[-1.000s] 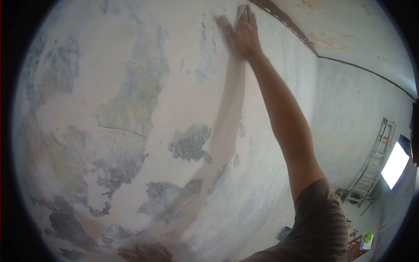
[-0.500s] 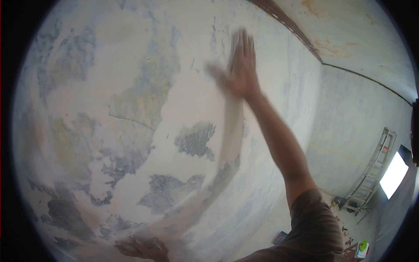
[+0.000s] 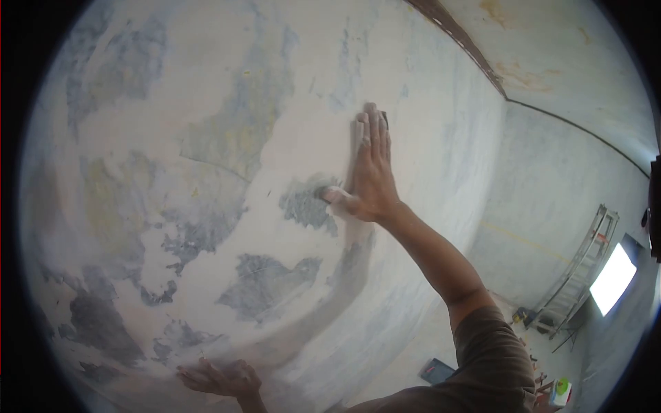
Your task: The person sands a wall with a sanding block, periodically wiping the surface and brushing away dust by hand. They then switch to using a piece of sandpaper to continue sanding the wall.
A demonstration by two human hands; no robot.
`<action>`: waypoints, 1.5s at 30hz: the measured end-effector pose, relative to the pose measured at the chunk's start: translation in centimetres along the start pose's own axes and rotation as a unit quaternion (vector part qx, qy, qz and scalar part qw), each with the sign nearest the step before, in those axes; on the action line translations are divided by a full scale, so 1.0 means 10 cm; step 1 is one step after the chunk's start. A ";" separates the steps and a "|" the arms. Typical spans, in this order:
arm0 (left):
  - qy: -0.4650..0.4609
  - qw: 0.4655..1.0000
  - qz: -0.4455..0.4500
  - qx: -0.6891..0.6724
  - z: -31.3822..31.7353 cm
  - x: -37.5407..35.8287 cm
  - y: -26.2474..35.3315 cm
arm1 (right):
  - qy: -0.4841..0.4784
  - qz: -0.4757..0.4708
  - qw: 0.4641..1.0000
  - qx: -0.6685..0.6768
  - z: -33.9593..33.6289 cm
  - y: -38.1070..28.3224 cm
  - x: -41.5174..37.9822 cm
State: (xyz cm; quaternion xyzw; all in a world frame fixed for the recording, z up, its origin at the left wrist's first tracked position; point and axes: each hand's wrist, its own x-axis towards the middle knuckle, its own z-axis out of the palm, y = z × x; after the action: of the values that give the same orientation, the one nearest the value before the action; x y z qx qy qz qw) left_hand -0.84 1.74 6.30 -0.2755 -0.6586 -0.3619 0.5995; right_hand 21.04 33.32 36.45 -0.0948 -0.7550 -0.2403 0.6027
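Observation:
A patchy plastered wall fills most of the view, whitish with grey, bluish and yellowish areas. My right hand is pressed flat against it, fingers pointing up and thumb out to the left, over a grey patch. Fine white dust coats its fingertips. Beneath the fingers lies a thin piece of sandpaper; only its dark edge shows, the rest being covered by the hand. Low on the wall, my left hand is open, its fingers spread and apparently resting against the surface, with nothing visible in it.
A metal ladder leans near a bright window on the right. On the floor are a dark flat tray-like object and several small items. A stool-like stand with a green item is at lower right. The ceiling meets the wall at upper right.
My right hand has slid down the wall from near the top, with the sandpaper under it. My left hand stays low on the wall, its fingers slightly more spread. The view has shifted slightly.

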 end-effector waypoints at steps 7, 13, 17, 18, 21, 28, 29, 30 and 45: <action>-0.012 1.000 -0.004 0.008 0.05 -0.05 0.01 | 0.075 0.147 0.986 0.010 -0.03 0.70 1.01; -0.003 1.000 0.007 -0.013 0.03 -0.03 -0.03 | -0.024 0.055 0.998 0.002 0.03 0.05 -0.36; -0.017 1.000 0.001 -0.001 0.02 -0.03 0.03 | 0.000 0.136 0.990 -0.018 -0.05 0.59 0.44; -0.018 1.000 0.006 -0.004 0.03 -0.03 0.04 | 0.023 0.161 0.987 -0.001 -0.06 0.65 0.56; -0.010 1.000 0.009 -0.002 0.06 -0.02 0.02 | -0.001 0.166 0.986 -0.022 0.00 0.28 0.14; -0.014 1.000 0.006 0.008 0.05 -0.04 0.01 | 0.006 0.147 0.989 0.011 -0.06 0.63 0.39; -0.016 1.000 0.005 0.008 0.06 -0.04 0.01 | 0.006 0.148 0.989 0.011 -0.04 0.69 0.45; -0.018 1.000 0.006 0.007 0.06 -0.04 0.01 | 0.024 0.162 0.986 0.019 -0.03 0.72 0.48; -0.010 1.000 0.009 0.020 0.07 -0.08 -0.04 | -0.028 0.103 0.994 -0.031 0.12 0.07 -0.62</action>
State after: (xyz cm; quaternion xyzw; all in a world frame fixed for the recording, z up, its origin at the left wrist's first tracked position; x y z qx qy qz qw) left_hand -1.51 2.14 5.46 -0.2732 -0.6692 -0.3406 0.6013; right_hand 21.87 35.42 30.54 -0.1974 -0.7501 -0.1979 0.5994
